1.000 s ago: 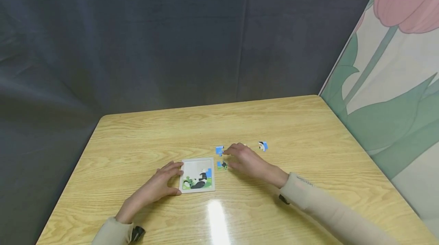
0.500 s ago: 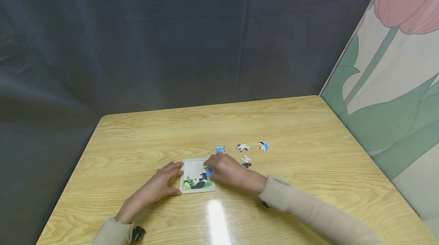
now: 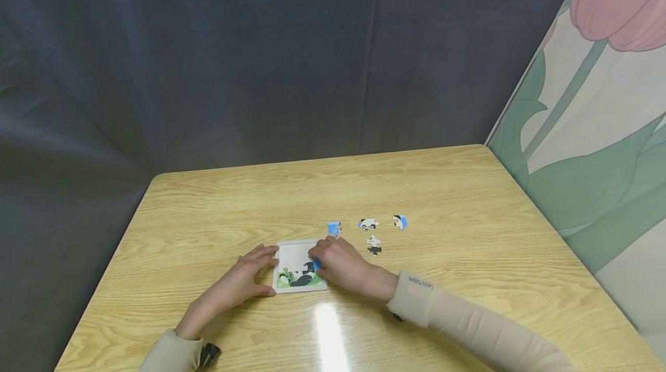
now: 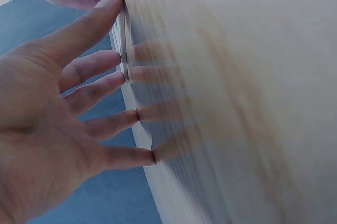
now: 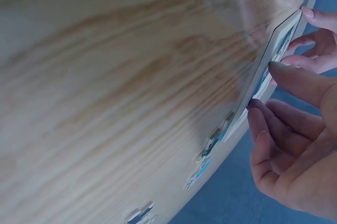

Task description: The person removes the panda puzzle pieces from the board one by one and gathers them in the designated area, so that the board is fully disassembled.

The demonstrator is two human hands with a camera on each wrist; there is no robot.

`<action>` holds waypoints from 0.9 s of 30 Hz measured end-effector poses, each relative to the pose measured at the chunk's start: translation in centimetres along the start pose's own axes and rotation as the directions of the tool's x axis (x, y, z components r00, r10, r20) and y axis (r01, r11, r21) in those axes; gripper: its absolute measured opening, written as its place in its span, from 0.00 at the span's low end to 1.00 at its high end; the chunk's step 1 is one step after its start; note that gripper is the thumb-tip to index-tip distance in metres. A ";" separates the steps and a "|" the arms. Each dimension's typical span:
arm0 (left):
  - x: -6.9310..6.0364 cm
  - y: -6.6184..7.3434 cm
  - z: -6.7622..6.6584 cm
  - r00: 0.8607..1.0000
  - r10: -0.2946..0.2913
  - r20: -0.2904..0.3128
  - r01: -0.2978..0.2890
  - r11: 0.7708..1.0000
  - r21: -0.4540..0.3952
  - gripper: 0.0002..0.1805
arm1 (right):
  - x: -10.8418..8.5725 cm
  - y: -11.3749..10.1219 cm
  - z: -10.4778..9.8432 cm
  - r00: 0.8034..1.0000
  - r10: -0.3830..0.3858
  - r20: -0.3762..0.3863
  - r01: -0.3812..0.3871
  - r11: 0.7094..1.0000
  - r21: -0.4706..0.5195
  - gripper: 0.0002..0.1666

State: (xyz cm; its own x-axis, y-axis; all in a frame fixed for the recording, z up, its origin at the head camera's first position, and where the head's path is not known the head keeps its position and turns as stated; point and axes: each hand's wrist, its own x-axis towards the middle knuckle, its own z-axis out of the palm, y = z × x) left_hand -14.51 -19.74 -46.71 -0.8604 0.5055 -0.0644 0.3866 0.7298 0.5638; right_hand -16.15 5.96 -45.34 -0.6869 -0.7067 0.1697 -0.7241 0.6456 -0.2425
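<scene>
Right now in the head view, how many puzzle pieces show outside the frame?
4: a blue piece near the frame; a panda-face piece further right; a black-and-white piece below that; a blue-edged piece rightmost. The right hand may hide more.

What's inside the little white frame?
Puzzle pieces fill the lower part of the frame: green, black and white, with some blue by the right hand. The space above looks plain white. That hand covers part of the right side, so I can't see what's under it.
</scene>
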 end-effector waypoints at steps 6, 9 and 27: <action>0.0 0.0 0.0 1.000 0.005 0.000 -0.005 1.000 0.001 0.30 | 0.2 0.0 0.1 1.000 0.017 0.017 -0.017 0.999 0.041 0.20; 0.0 0.0 0.0 1.000 0.008 -0.001 -0.008 1.000 0.004 0.30 | 0.4 0.1 -0.1 0.999 0.032 0.043 -0.036 0.995 0.095 0.22; 0.0 -0.1 0.1 1.000 0.009 -0.004 -0.009 1.000 0.009 0.30 | 0.4 0.3 -0.4 0.997 0.041 0.065 -0.048 0.992 0.116 0.23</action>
State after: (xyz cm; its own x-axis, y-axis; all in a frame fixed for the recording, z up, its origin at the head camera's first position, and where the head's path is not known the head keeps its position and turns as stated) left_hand -14.55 -19.73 -46.86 -0.8583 0.5102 -0.0560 0.3974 0.7297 0.5565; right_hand -16.66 6.04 -44.94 -0.7107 -0.6967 0.0974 -0.6780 0.6413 -0.3593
